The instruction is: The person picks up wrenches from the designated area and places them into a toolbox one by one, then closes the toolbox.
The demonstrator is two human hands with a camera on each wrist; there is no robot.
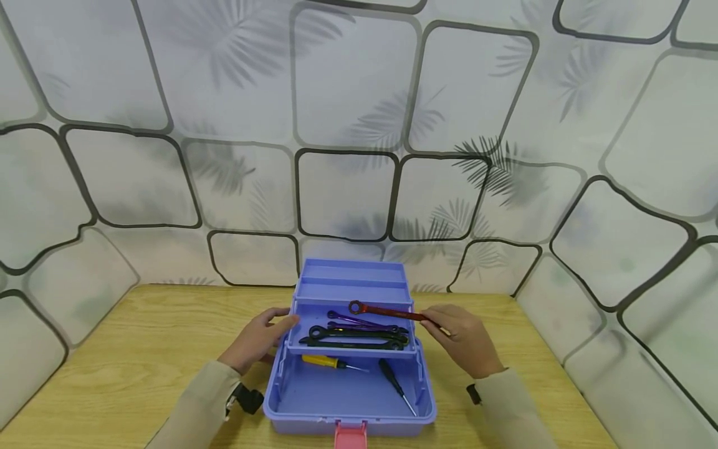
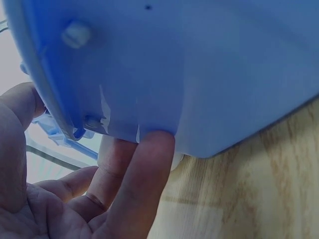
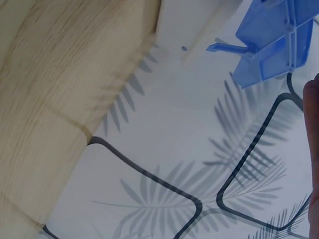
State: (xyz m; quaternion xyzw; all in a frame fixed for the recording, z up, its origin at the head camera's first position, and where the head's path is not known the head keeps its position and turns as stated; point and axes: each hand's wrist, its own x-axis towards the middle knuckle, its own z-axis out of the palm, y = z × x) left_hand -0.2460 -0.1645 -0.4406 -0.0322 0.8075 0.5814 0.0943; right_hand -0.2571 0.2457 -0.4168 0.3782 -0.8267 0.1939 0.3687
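Observation:
A blue-purple toolbox (image 1: 348,427) stands with its lid up and its upper tray (image 1: 307,312) raised. My left hand (image 1: 258,342) holds the box's left side, thumb at the tray's edge; in the left wrist view, its fingers (image 2: 144,174) touch the outer wall (image 2: 224,89). Over the tray's right part, my right hand (image 1: 462,340) pinches one end of a red combination wrench (image 1: 387,311), ring end pointing left. Purple wrenches (image 1: 359,322) and dark wrenches (image 1: 350,345) lie in the tray. Only an edge of the right hand (image 3: 313,149) appears in the right wrist view.
In the lower compartment lie a yellow-handled screwdriver (image 1: 321,360) and a black-handled screwdriver (image 1: 392,377). A pink latch (image 1: 350,435) hangs at the box's front. The wooden table (image 1: 140,362) meets a patterned wall covering (image 1: 348,193) behind and at both sides.

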